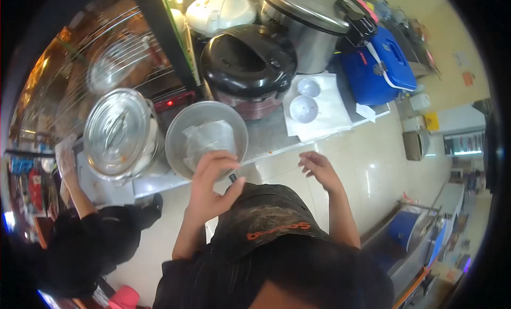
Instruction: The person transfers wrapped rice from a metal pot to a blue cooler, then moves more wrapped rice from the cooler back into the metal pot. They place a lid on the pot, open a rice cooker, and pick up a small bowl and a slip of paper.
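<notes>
My left hand [215,186] is raised over the near rim of a round metal bowl [175,144], its thumb and fingers curved apart with nothing between them. Inside the bowl lies a thin whitish sheet [213,136]. To the right, my right hand [318,169] hovers in front of the counter edge, fingers loosely bent and apart, holding nothing. Two small pale bowls [304,109] stand on white paper [332,104] beyond it. Behind the metal bowl is a black rice cooker [247,61].
A lidded metal pot [118,133] stands left of the bowl. Farther back are a white cooker [221,12], a large pressure cooker [314,43] and a blue cooler box [380,69]. A co-worker in black [101,240] reaches a gloved hand toward the counter at left.
</notes>
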Demonstrator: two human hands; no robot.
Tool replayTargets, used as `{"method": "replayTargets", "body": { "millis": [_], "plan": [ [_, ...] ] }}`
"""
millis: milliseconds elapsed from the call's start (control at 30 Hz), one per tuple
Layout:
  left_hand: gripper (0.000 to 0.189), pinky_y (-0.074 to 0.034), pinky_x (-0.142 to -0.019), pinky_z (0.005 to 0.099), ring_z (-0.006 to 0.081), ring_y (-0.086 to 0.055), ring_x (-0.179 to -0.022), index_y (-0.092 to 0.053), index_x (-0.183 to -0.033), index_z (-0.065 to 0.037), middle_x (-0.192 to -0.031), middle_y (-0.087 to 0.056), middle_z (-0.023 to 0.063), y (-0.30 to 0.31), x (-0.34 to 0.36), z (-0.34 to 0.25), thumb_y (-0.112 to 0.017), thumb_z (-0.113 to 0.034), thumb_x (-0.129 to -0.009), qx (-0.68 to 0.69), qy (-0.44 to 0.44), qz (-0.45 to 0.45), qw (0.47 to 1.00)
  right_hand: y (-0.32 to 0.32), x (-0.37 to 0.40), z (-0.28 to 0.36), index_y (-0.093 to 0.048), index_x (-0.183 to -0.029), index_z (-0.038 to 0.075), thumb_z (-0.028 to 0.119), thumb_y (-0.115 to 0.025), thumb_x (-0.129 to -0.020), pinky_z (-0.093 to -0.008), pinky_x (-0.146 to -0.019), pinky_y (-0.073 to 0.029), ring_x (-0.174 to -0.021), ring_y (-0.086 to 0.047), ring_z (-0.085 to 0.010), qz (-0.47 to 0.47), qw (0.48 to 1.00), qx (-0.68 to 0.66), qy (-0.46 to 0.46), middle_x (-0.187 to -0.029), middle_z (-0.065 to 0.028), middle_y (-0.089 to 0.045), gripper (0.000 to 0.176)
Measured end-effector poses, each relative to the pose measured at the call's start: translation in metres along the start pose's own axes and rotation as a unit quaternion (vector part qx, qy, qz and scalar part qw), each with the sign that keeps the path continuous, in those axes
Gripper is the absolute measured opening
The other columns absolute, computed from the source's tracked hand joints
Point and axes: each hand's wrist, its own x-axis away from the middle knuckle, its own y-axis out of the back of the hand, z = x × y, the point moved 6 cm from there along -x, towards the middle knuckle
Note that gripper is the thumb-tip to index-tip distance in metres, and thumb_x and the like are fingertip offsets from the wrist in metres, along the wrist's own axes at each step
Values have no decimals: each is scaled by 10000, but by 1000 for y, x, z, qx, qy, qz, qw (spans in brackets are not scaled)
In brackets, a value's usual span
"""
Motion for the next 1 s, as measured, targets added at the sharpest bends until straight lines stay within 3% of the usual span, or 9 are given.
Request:
{"method": "replayTargets", "body": {
  "millis": [100, 233, 333, 467, 567, 633, 767, 833, 1000],
  "plan": [
    [288, -504, -855, 378, 298, -636, -971, -642, -1041, -52, -1073, -652, 133, -13, -2, 19, -761, -5, -782, 46, 33, 19, 998, 56, -41, 18, -676, -1126, -8, 275, -730, -896, -308, -640, -519, -718, -632, -153, -205, 936, 225, 179, -920, -88, -699, 369],
    [248, -509, -845, 384, 311, -634, -962, -643, -1030, -47, -1067, -651, 131, -56, -27, 18, -748, -31, -806, 54, 10, 99, 994, 96, -103, 49, -669, -1149, -24, 395, -737, -858, -413, -711, -552, -771, -713, -333, -337, 884, 280, 162, -957, -226, -723, 515],
    [224, -511, -856, 404, 328, -629, -981, -646, -1034, -49, -1060, -651, 131, -97, -55, 28, -733, -69, -829, -4, 11, 135, 991, 85, -171, 36, -671, -953, -59, 264, -629, -873, -508, -810, -542, -859, -673, -469, -165, 854, 468, 154, -898, -320, -678, 336],
    [230, -507, -881, 434, 351, -619, -1020, -653, -1051, -53, -1072, -655, 142, -157, -77, 56, -722, -108, -838, -106, 23, 114, 987, 116, -158, 59, -634, -858, -66, 167, -581, -833, -558, -808, -500, -841, -635, -489, -141, 857, 450, 207, -837, -323, -652, 239],
    [262, -518, -884, 413, 333, -630, -1021, -657, -1082, -46, -1105, -660, 141, -197, -83, 67, -740, -123, -845, -101, 74, 78, 989, 185, -140, 57, -659, -858, -74, 154, -584, -869, -403, -574, -530, -598, -694, -263, -94, 913, 318, 238, -689, -214, -668, 240],
    [283, -523, -874, 394, 306, -638, -1007, -653, -1109, -48, -1110, -660, 134, -226, -95, 48, -748, -134, -857, 11, 159, 85, 984, 212, -110, 87, -679, -948, -50, 130, -562, -914, -303, -513, -510, -577, -657, -141, 16, 977, 153, 148, -674, -80, -659, 217],
    [333, -527, -849, 352, 259, -650, -960, -641, -1153, -58, -1111, -656, 121, -269, -141, 6, -769, -120, -852, 62, 135, 91, 985, 304, -78, 139, -674, -1025, -9, 155, -607, -942, -241, -466, -495, -578, -638, -93, 22, 971, 104, 213, -725, -45, -668, 196],
    [340, -527, -825, 348, 249, -652, -953, -644, -1137, -51, -1092, -658, 119, -276, -154, -4, -781, -95, -830, 14, 108, 77, 991, 361, -64, 173, -640, -1165, -16, 101, -615, -885, -230, -479, -504, -625, -631, -102, -83, 973, 26, 215, -884, -64, -691, 304],
    [306, -526, -789, 358, 249, -652, -921, -650, -1104, -35, -1060, -664, 118, -263, -167, -8, -774, -79, -827, -92, 111, 2, 990, 464, -104, 212, -642, -1096, -15, 137, -535, -861, -213, -354, -342, -410, -487, -70, -213, 960, 54, 176, -654, -22, -608, 299]
  ]
}}
